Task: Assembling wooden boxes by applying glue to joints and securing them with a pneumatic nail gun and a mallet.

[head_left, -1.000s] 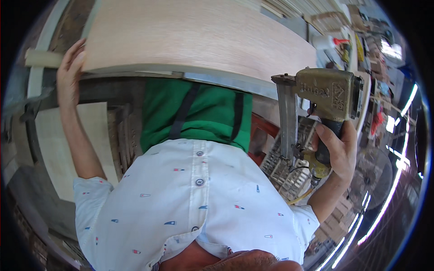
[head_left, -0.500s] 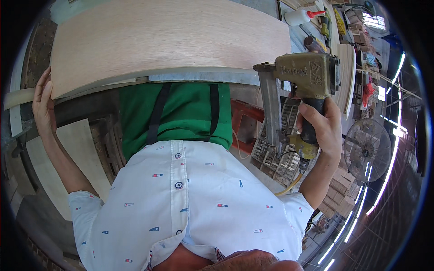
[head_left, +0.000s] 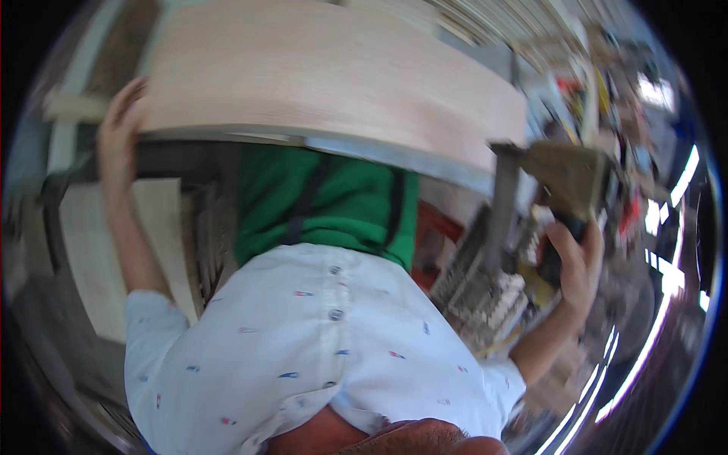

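A wide, pale wooden board (head_left: 326, 76) lies across the bench in front of me, its long near edge facing my body. My left hand (head_left: 121, 125) is at the board's left end, fingers bent against the edge; motion smears them. In my right hand (head_left: 576, 262) is a pneumatic nail gun (head_left: 572, 174), olive-coloured with a dark grip and my fingers wrapped round it. Its nose is at the board's right near corner; whether it touches the wood I cannot tell. The long grey magazine (head_left: 503, 208) hangs down below the nose.
A green apron (head_left: 341, 201) covers my lap under the bench edge. Another pale panel (head_left: 125, 250) leans at lower left. A crate-like rack (head_left: 485, 303) and a red frame (head_left: 440, 227) are low on the right. Blurred timber strips (head_left: 523, 26) lie at the far right.
The whole view has shifted and blurred, with board and body now further right in it. The nail gun sits lower in the picture, still in my right hand. My left hand stays at the board's end.
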Demonstrator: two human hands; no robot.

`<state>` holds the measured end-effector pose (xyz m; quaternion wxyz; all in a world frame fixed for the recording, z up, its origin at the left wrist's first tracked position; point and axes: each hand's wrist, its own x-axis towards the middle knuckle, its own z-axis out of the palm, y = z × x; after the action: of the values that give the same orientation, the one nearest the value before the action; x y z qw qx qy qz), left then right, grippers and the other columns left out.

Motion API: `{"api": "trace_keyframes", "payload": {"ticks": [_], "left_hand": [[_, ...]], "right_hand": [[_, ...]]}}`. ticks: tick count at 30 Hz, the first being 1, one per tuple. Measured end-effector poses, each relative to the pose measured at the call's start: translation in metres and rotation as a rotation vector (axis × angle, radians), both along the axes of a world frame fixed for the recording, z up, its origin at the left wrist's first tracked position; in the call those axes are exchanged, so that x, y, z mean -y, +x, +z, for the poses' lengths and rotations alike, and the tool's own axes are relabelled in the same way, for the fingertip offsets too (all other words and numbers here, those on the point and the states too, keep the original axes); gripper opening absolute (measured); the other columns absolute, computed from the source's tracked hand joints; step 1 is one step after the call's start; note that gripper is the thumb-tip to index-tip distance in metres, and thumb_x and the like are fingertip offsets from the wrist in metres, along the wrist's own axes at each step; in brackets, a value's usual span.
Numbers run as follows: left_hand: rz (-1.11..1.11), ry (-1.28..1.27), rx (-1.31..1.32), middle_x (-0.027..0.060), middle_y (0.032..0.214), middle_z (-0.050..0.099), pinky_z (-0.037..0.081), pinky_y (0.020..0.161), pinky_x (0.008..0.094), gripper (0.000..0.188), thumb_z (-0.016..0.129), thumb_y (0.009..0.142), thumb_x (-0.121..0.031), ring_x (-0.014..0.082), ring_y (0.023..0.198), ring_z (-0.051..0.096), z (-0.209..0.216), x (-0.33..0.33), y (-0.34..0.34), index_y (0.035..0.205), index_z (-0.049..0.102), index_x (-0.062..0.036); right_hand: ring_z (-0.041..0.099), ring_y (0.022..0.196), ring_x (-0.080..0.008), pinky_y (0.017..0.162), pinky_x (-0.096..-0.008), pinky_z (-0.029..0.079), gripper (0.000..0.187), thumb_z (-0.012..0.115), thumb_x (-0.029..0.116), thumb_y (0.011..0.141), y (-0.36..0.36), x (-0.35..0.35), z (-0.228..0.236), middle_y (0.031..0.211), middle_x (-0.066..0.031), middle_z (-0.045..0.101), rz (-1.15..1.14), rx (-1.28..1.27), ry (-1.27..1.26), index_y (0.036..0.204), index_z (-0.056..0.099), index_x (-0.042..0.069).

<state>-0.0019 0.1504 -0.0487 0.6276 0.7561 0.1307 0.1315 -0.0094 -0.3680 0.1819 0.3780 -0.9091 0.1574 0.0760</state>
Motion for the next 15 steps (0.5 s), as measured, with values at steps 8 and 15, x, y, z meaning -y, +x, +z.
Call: {"api": "trace_keyframes", "payload": {"ticks": [8, 15], "left_hand": [[-0.047, -0.184, 0.018, 0.0052, 0.110, 0.059, 0.040, 0.092, 0.0268, 0.042, 0.060, 0.087, -0.021, 0.0124, 0.104, 0.054, 0.015, 0.011, -0.008, 0.125, 0.055, -0.0051], [-0.015, -0.186, -0.039, 0.0070, 0.111, 0.060, 0.042, 0.090, 0.0264, 0.044, 0.061, 0.086, -0.023, 0.0130, 0.102, 0.055, 0.015, 0.013, -0.007, 0.126, 0.054, -0.0053]], "right_hand": [[0.058, 0.059, -0.0138, 0.054, -0.0256, 0.046, 0.024, 0.066, 0.009, 0.081, 0.071, -0.087, 0.017, 0.073, -0.0086, 0.060, 0.525, 0.185, 0.119, 0.097, 0.054, -0.004], [0.053, 0.054, -0.0085, 0.049, -0.0245, 0.042, 0.020, 0.069, 0.011, 0.078, 0.131, -0.234, 0.015, 0.064, -0.0017, 0.057, 0.875, 0.117, -0.121, 0.087, 0.059, -0.003]]}}
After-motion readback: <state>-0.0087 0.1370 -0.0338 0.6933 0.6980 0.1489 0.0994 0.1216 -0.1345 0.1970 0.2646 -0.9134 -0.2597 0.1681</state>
